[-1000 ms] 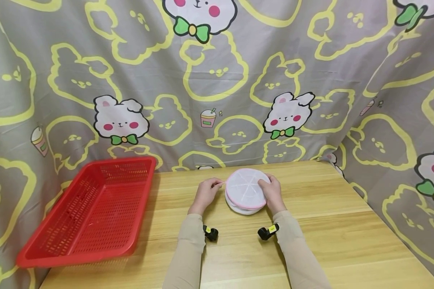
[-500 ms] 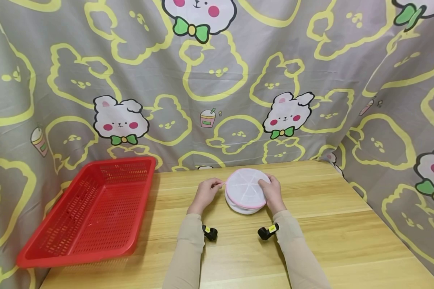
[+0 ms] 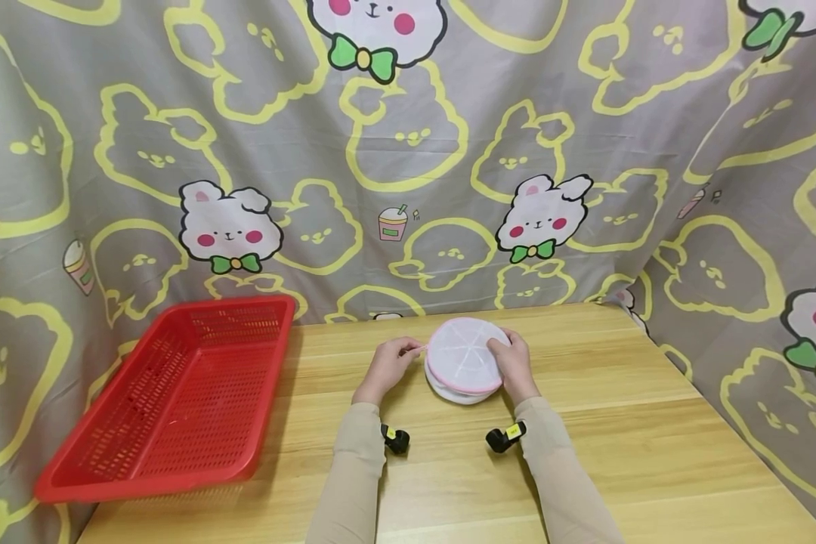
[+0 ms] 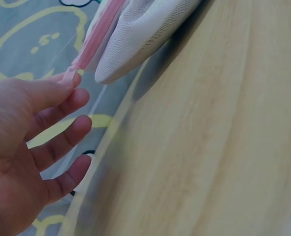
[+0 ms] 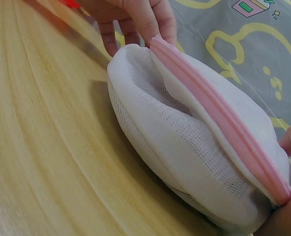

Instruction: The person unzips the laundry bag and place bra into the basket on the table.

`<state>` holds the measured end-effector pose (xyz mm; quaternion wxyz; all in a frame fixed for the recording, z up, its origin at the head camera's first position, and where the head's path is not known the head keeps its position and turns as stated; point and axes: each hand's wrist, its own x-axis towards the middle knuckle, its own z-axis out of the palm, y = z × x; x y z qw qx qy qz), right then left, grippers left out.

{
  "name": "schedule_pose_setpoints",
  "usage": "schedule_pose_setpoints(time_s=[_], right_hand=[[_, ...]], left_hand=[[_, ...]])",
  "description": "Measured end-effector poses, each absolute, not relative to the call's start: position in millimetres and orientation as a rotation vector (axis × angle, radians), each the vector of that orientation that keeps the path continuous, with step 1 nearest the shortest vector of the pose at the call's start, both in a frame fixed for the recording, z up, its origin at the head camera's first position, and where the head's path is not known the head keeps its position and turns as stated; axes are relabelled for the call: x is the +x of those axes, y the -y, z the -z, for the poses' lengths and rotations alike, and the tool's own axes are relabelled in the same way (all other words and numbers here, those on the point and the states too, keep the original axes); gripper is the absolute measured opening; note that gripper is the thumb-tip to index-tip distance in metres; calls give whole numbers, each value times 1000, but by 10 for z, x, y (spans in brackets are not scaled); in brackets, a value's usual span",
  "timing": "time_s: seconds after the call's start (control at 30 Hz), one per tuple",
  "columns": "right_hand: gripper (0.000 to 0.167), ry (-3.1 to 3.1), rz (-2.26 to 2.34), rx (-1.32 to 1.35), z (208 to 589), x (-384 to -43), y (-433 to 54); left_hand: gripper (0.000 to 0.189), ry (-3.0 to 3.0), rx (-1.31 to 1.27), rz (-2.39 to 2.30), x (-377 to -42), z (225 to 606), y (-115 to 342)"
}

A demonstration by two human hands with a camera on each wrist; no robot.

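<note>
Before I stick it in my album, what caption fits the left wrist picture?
Left grip pinches the pink tab of a white mesh bag at a wooden table.

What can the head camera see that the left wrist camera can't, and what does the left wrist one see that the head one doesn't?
Only the head view shows the red basket, the right-hand grip and the black wrist cameras. Only the left wrist view shows the palm side of the left-hand grip and the white bag's fine mesh. Both show the left-hand grip pinching the end of the pink zip, the white bag, table and curtain.
</note>
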<state>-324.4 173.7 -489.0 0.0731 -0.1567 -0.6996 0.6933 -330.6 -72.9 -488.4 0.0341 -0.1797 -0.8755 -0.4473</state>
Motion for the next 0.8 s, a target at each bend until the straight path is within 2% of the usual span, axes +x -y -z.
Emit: schedule_pose_setpoints(time_s=[0.8], right_hand=[[52, 2118, -2078, -487, 4883, -3251, -1745]], left_hand=[[15, 2693, -643, 1315, -3320, 4893, 772]])
